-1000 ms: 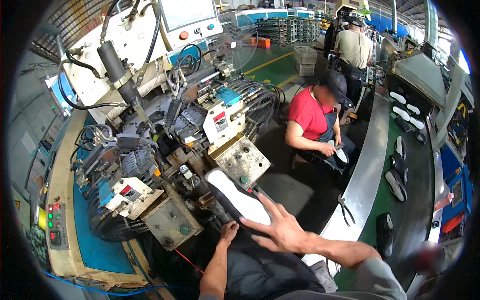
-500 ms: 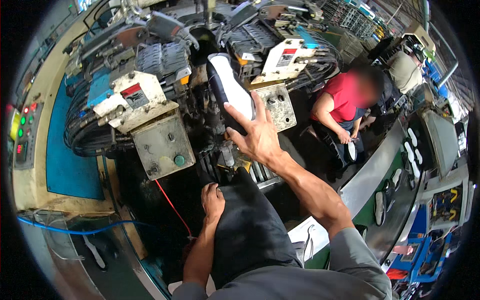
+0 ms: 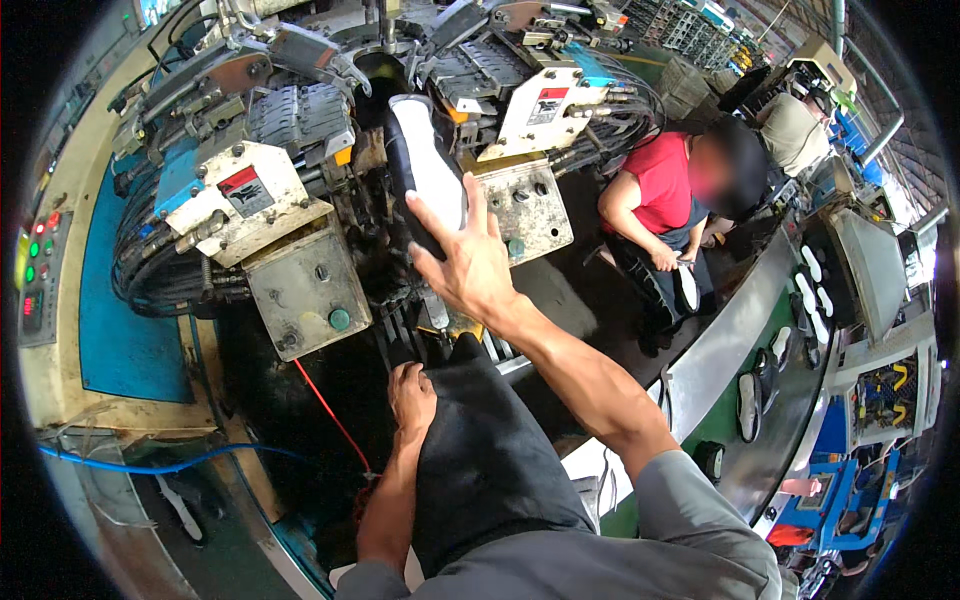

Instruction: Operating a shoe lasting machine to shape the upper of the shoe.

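A dark shoe with a white sole [image 3: 428, 150] stands sole-up in the middle of the machine, its toe toward the far side. Over its near end spreads my right hand [image 3: 465, 255], fingers apart and touching the sole and side; it is not wrapped round the shoe. My left hand [image 3: 412, 397] rests on my dark-trousered leg [image 3: 490, 430], fingers loosely curled together with nothing seen in them. On either side of the shoe sit machine clamp units, the left one [image 3: 235, 200] and the right one [image 3: 545, 110], each with a warning label.
Control boxes [image 3: 305, 285] with buttons flank the shoe. A lit button panel [image 3: 45, 265] is at far left, above a blue hose [image 3: 170, 467]. To my right, a conveyor [image 3: 720, 425] carries several shoes and soles. A person in red [image 3: 660, 195] sits beyond, holding a shoe.
The view has shifted slightly, so the machine and shoe appear further left. My right hand stays spread on the shoe's near end; my left hand stays on my leg.
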### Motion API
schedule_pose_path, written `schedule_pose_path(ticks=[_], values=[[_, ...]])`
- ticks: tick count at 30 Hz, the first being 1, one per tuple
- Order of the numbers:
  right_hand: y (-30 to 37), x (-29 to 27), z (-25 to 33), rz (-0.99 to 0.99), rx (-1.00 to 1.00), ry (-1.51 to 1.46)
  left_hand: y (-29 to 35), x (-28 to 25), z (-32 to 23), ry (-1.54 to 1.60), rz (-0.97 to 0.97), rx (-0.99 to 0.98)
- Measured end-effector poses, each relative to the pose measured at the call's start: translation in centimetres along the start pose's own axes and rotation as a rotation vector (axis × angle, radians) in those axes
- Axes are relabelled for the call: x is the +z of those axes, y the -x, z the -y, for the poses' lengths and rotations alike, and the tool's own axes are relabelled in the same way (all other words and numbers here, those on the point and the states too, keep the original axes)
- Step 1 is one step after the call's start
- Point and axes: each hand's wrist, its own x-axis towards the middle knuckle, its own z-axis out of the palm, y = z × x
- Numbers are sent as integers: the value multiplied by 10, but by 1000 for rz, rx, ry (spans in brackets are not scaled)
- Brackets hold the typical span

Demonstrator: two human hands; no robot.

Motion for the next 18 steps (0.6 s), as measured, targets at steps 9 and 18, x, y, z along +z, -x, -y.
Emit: schedule_pose_path(ticks=[9, 18], values=[[10, 11, 5, 21, -87, 131, 3, -9, 7, -14, -1, -26], [-46, 36, -7, -76, -324, 212, 0, -12, 14, -36, -16, -22]])
